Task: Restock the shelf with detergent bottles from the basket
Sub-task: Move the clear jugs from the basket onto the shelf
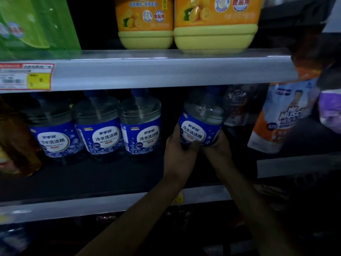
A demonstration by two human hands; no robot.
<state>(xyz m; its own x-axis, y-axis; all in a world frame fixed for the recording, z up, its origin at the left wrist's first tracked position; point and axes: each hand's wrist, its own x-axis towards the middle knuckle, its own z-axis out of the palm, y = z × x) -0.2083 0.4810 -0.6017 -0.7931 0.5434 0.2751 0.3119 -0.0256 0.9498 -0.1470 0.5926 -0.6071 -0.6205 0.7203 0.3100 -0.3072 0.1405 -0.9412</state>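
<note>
Left hand (180,151) and right hand (220,145) clamp base of tilted detergent bottle (200,124) from both sides, steadying it. Bottle sits inside shelf (110,174), right of three-bottle row (97,130), gap between; probably being set down in line.

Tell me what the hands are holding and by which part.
Both hands hold one blue-labelled detergent bottle by its lower body: the left hand grips the label's left side, the right hand the lower right side near the base.
</note>
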